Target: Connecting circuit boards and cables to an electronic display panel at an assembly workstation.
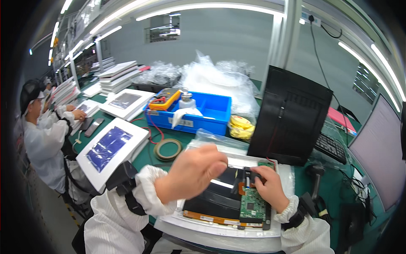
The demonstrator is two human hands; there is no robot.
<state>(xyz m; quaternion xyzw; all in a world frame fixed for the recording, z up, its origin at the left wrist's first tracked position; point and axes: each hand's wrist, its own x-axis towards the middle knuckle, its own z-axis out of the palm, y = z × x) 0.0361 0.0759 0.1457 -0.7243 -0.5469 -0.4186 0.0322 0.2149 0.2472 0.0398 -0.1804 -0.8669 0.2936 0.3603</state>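
An opened flat device lies before me in a white frame (272, 230), with a black panel (222, 195) inside. Along its right side runs a green circuit board (252, 204); an orange-brown strip (198, 215) edges the bottom. My left hand (192, 172) is raised over the panel's upper left, fingers curled closed and slightly blurred; whatever they hold is hidden. At the upper end of the board, my right hand (270, 186) has its thumb and fingers bent closed around a small dark part (248, 174) whose kind I cannot make out.
A blue divided bin (211, 125) holds a yellow multimeter (165, 100) and a pump bottle (186, 101). Behind the device stands a black cover (292, 114). Nearby are a tape roll (168, 149), white framed panels (141, 134), a keyboard (330, 146), a monitor (380, 148) and a co-worker (44, 144) at left.
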